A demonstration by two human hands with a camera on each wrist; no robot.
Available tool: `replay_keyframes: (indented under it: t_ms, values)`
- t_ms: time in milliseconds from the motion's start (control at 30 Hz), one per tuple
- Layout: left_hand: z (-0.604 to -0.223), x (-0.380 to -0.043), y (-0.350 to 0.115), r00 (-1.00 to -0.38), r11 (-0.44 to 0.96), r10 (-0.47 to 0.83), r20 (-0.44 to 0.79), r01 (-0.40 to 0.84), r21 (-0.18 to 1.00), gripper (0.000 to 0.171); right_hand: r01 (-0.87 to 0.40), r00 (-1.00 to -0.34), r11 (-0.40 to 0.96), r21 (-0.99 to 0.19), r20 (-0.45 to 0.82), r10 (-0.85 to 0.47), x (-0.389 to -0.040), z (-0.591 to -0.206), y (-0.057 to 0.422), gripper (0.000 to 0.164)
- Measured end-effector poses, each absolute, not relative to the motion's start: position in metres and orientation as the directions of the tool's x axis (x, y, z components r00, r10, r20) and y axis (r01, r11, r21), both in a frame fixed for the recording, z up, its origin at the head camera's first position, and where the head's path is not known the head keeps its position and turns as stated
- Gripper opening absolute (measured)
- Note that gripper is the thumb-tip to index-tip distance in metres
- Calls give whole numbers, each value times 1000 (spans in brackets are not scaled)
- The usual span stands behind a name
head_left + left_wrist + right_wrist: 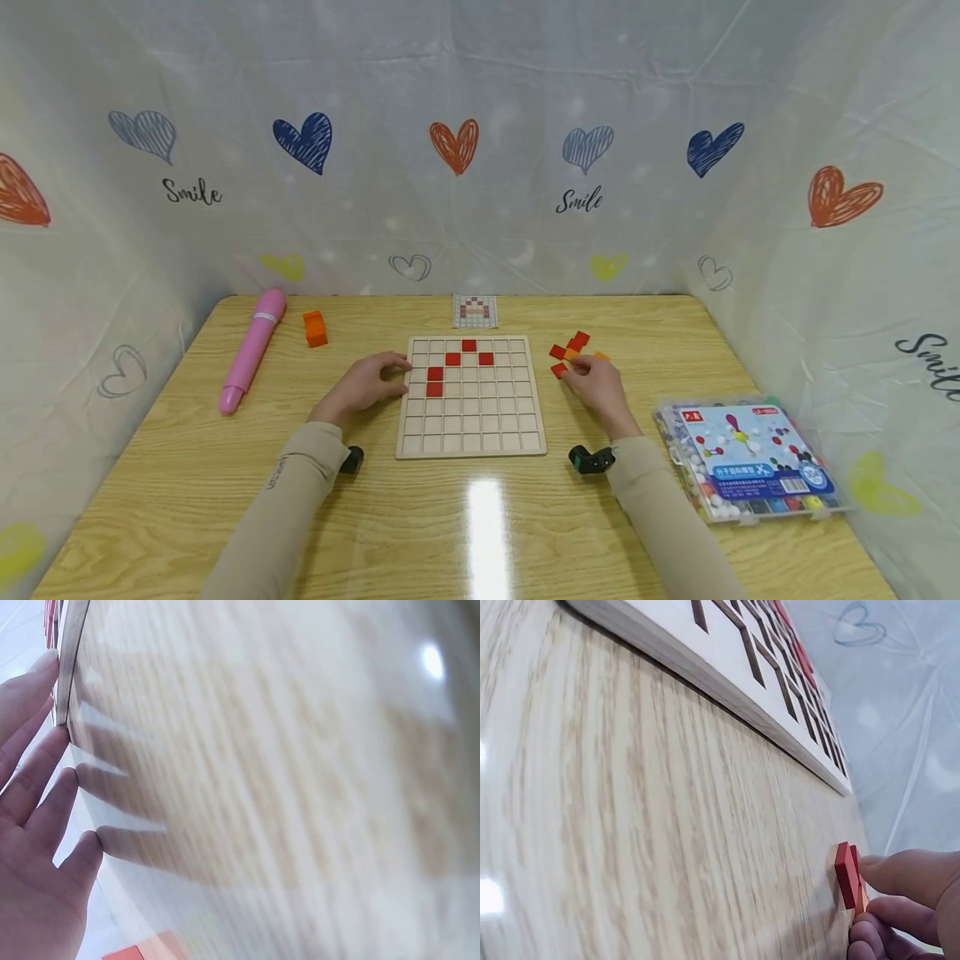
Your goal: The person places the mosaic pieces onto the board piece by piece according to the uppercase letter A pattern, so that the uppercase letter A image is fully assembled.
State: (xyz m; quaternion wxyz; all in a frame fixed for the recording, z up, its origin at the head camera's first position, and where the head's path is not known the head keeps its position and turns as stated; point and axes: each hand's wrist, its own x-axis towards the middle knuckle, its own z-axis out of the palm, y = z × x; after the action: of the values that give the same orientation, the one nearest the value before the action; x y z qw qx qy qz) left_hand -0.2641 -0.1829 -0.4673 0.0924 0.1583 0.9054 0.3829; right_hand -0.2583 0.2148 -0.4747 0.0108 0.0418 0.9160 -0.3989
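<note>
A wooden grid board (517,408) lies on the table with several red square tiles (435,389) in its upper cells. My left hand (363,385) touches the board's left edge; in the left wrist view the thumb lies at the rim and the other fingers stretch toward the tabletop. To the right of the board, my right hand (596,387) has its fingertips right at a red tile (847,874) beside a small loose pile. I cannot tell whether they pinch it. That pile holds several red tiles (579,340) and orange tiles (602,356), partly hidden by the hand.
A small card with a printed grid pattern (475,311) lies behind the board. On the left are a pink stick-shaped object (251,354) and an orange block (315,329). At the right stands a clear plastic case (750,458) of coloured balls. Patterned curtains (510,217) surround the table.
</note>
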Motion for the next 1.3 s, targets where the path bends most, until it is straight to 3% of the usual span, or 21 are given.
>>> replay_keyframes:
  t_ms: [667, 1200, 1300]
  values:
    - [-467, -262, -183, -935, 660, 348, -64, 196, 725, 37, -27, -1000, 713, -701, 26, -12, -266, -479, 204, 30]
    - [-468, -263, -183, -938, 665, 341, -61, 194, 722, 36, -6, -995, 665, -747, -64, -81, -256, -477, 214, 39]
    - [-469, -264, -183, -937, 664, 344, -57, 199, 721, 36, -49, -994, 698, -715, -31, -102, -257, -478, 215, 37]
